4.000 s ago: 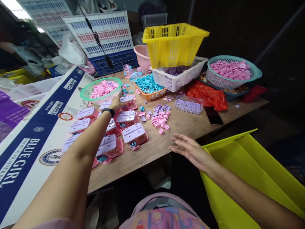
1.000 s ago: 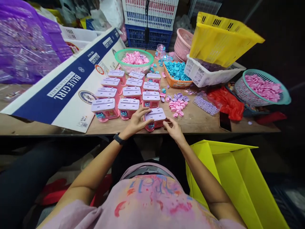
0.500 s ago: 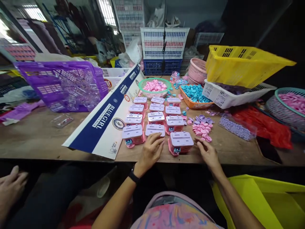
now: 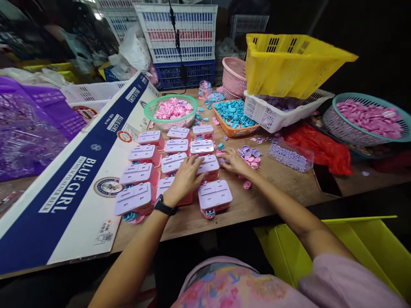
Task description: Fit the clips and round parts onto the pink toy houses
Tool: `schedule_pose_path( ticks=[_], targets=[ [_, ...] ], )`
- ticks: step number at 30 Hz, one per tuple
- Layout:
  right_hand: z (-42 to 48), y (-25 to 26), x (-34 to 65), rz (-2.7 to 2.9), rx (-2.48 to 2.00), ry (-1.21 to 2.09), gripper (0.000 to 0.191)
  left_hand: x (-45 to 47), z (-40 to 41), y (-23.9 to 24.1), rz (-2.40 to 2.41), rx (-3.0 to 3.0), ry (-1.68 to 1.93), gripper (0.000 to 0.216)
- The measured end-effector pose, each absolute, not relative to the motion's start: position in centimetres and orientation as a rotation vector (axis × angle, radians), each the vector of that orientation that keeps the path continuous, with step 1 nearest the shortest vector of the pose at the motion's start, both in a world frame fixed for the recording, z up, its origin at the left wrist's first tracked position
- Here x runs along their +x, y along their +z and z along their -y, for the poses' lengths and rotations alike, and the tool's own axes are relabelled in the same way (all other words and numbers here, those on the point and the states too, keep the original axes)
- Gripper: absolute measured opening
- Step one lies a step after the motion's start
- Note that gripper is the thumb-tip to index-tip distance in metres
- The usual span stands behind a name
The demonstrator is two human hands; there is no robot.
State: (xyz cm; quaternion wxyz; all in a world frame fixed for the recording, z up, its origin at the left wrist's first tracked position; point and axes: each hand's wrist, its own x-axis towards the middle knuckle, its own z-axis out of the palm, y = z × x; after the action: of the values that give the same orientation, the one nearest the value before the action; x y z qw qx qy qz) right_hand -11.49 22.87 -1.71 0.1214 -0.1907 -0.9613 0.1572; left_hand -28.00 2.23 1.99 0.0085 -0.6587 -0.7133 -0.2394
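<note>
Several pink toy boxes with lilac lids (image 4: pixel 214 193) stand in rows on the wooden table (image 4: pixel 282 188). My left hand (image 4: pixel 184 179), with a black watch on the wrist, lies flat with fingers spread over the boxes in the middle column. My right hand (image 4: pixel 233 161) reaches beside a box in the third row (image 4: pixel 209 164), fingers stretched toward its right side, next to a heap of small pink and lilac caps (image 4: pixel 250 155). Neither hand grips anything that I can see.
A printed cardboard sheet (image 4: pixel 64 184) lies at left. Behind the rows stand a green bowl of pink parts (image 4: pixel 171 109), an orange tray of blue parts (image 4: pixel 234 114), white (image 4: pixel 282 109) and yellow (image 4: pixel 292 64) baskets, a teal basket (image 4: pixel 369 117). A yellow bin (image 4: pixel 353 252) sits below right.
Both hands have moved farther up the rows, from the front boxes to the second and third rows. The view has swung right and lower.
</note>
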Motion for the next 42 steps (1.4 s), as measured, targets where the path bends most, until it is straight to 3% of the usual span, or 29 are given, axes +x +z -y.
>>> schedule_pose_path(
  ticks=[4,8,12,17,21,26,32,37,42],
  targets=[
    [-24.1,-3.4,-11.2,2.941,-0.587,0.341,0.028,-29.2,-3.5,2.5,2.38,-2.15,-0.545,0.063],
    [-25.3,-4.0,-9.5,2.888,-0.685,0.276,0.029,-29.8,-2.9,3.5,2.446,-2.209,-0.594,0.069],
    [-24.9,-3.8,-8.4,2.765,-0.637,0.393,0.032,-29.6,-2.5,3.7,2.462,-2.33,-0.679,0.065],
    [-23.1,-3.7,-9.4,2.797,-0.261,0.634,0.036,-28.2,-3.0,2.8,2.464,-2.303,-0.832,0.068],
    [-23.4,-3.9,-10.4,2.81,-0.253,0.601,0.036,-27.6,-2.1,2.9,2.432,-2.268,-0.976,0.073],
    [-24.2,-4.0,-12.8,2.487,-0.342,0.499,0.04,-27.8,1.7,5.2,2.27,-2.133,-1.205,0.055],
    [-22.7,-5.9,-16.2,2.698,-0.407,0.373,0.059,-28.1,7.5,8.4,2.23,-1.921,-1.353,0.034],
    [-22.1,-5.0,-16.7,2.722,-0.418,0.335,0.055,-29.3,10.4,8.7,2.168,-1.64,-1.492,0.01],
    [-20.2,-1.7,-13.6,2.594,-0.286,0.418,0.044,-29.6,11.2,7.7,2.127,-1.649,-1.442,0.011]
  ],
)
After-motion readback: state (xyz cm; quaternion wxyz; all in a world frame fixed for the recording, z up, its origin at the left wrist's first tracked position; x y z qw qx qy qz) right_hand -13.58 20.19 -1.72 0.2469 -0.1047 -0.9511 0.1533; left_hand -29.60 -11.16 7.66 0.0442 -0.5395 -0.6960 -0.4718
